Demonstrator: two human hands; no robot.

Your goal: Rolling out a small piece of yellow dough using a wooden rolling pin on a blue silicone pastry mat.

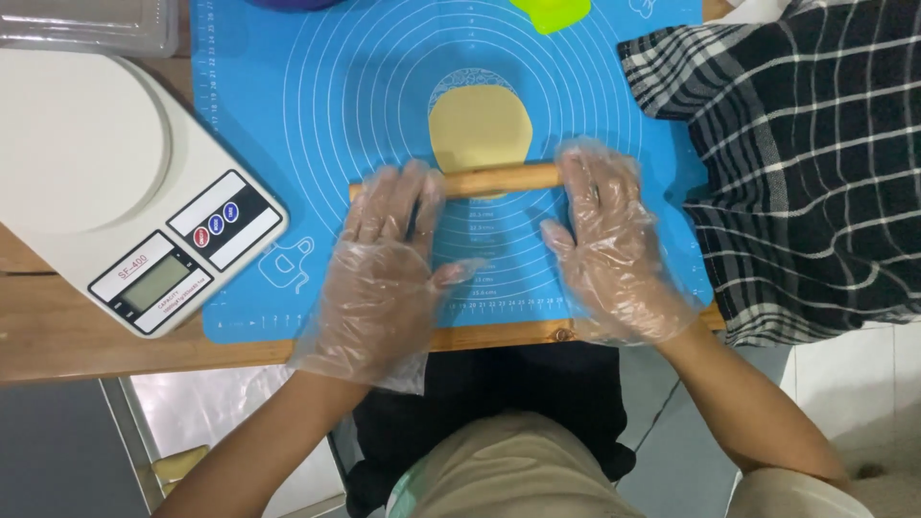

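Wooden table (58, 331), pale plank top, front edge bare. Blue silicone mat (288, 105) with ringed markings lay flat across its middle, reaching nearly to the front edge. White kitchen scale (86, 163) sat at the mat's left, one corner overlapping it. Checked black-and-white cloth (815, 163) draped over the right end. Clear plastic box (86, 24) at far left

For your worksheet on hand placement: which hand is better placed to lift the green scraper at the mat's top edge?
Probably the right hand: it lies on the scraper's side of the rolling pin.
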